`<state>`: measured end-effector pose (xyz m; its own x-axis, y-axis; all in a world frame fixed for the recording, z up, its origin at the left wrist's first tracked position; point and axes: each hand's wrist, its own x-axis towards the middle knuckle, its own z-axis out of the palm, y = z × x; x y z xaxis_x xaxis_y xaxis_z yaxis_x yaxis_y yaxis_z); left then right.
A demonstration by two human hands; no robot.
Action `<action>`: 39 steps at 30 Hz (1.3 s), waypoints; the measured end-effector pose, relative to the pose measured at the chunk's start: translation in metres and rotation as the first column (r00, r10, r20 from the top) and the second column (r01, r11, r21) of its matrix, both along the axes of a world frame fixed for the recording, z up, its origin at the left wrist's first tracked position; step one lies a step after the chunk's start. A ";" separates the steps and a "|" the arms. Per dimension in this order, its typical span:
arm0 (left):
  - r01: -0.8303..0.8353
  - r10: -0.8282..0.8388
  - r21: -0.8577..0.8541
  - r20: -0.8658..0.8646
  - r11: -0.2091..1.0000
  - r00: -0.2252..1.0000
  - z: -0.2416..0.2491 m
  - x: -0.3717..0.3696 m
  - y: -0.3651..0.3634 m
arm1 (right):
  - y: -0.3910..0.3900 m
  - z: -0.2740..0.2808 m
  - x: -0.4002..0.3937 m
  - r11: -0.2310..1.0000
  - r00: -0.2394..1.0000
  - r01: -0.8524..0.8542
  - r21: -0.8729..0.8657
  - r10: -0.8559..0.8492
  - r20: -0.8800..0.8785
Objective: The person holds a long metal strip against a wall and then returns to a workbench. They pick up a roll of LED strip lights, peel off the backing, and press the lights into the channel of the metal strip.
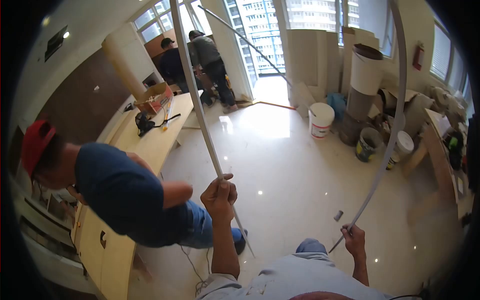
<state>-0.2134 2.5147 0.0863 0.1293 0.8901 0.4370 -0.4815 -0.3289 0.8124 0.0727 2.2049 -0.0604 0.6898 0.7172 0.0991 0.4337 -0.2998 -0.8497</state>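
Note:
My left hand (219, 197) is closed around a long, thin, light-coloured strip (201, 117). This strip runs from the top of the view down past my hand, its lower end near the floor. On the right, my right hand (355, 242) grips a second long strip (399, 115), grey and flat. It leans outward, looks bowed through the wide lens, and rises out of the top of the view. A short way below my right hand its lower end shows. Near that hand a small grey cylindrical piece (338, 215) lies on the floor.
Close on my left a person in a red cap (120, 192) bends over a long wooden workbench (175, 131), which bears a box (154, 99) and tools. Two people (207, 57) work by the far windows. Buckets (321, 121) and leaning boards (310, 60) stand at right.

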 end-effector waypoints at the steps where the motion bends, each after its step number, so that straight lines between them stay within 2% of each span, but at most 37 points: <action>1: -0.019 0.018 0.027 0.032 0.999 0.999 -0.001 0.012 0.023 | 0.021 -0.013 0.017 1.000 1.000 -0.022 0.005 0.022 -0.005; 3: -0.066 0.065 0.025 0.045 0.998 0.997 -0.001 0.039 0.069 | 0.069 -0.043 0.060 0.996 0.998 -0.063 0.058 0.065 -0.027; 5: -0.133 0.129 0.044 0.085 0.990 0.988 -0.002 0.060 0.111 | 0.128 -0.055 0.097 0.992 0.992 -0.125 0.032 0.126 -0.022; 6: -0.223 0.220 0.048 0.056 0.974 0.974 0.005 0.070 0.126 | 0.159 -0.055 0.116 0.988 0.988 -0.155 0.019 0.155 -0.005; 9: -0.322 0.315 0.077 0.094 0.944 0.945 0.013 0.086 0.180 | 0.262 -0.041 0.169 0.954 0.953 -0.299 0.002 0.299 0.057; 10: -0.341 0.335 0.082 0.073 0.937 0.939 0.023 0.087 0.196 | 0.298 -0.029 0.180 0.942 0.943 -0.328 0.072 0.332 -0.037; 11: -0.396 0.387 0.090 0.098 0.914 0.917 0.030 0.092 0.211 | 0.338 -0.017 0.194 0.933 0.934 -0.351 0.077 0.355 -0.047; 13: -0.482 0.471 0.074 0.132 0.873 0.872 0.038 0.100 0.232 | 0.403 0.005 0.221 0.870 0.870 -0.491 0.048 0.488 0.068; 14: -0.506 0.492 0.110 0.133 0.855 0.860 0.045 0.102 0.245 | 0.438 0.004 0.237 0.832 0.834 -0.551 0.065 0.549 0.048; 18: -0.546 0.525 0.183 0.153 0.818 0.837 0.058 0.102 0.299 | 0.555 0.024 0.255 0.762 0.753 -0.647 0.020 0.635 0.171; 20: -0.509 0.477 0.228 0.181 0.830 0.860 0.060 0.105 0.340 | 0.610 0.028 0.255 0.750 0.735 -0.660 -0.038 0.655 0.178; 24: -0.496 0.444 0.255 0.236 0.830 0.864 0.057 0.122 0.441 | 0.707 0.013 0.254 0.754 0.739 -0.657 0.000 0.643 0.200; 30: -0.437 0.373 0.171 0.308 0.883 0.875 0.038 0.140 0.621 | 0.817 -0.010 0.257 0.805 0.789 -0.592 -0.033 0.588 0.175; 32: -0.432 0.372 0.141 0.319 0.891 0.872 0.040 0.149 0.673 | 0.846 -0.013 0.257 0.850 0.847 -0.525 -0.053 0.527 0.068; 33: -0.431 0.377 0.119 0.321 0.894 0.869 0.044 0.152 0.699 | 0.862 -0.011 0.256 0.853 0.850 -0.519 -0.050 0.522 0.067; 35: -0.398 0.338 0.153 0.312 0.904 0.888 0.048 0.158 0.747 | 0.896 -0.006 0.255 0.844 0.841 -0.514 -0.153 0.531 0.101; 39: -0.406 0.359 0.124 0.289 0.905 0.888 0.044 0.169 0.833 | 0.975 -0.018 0.256 0.833 0.831 -0.523 -0.180 0.545 0.110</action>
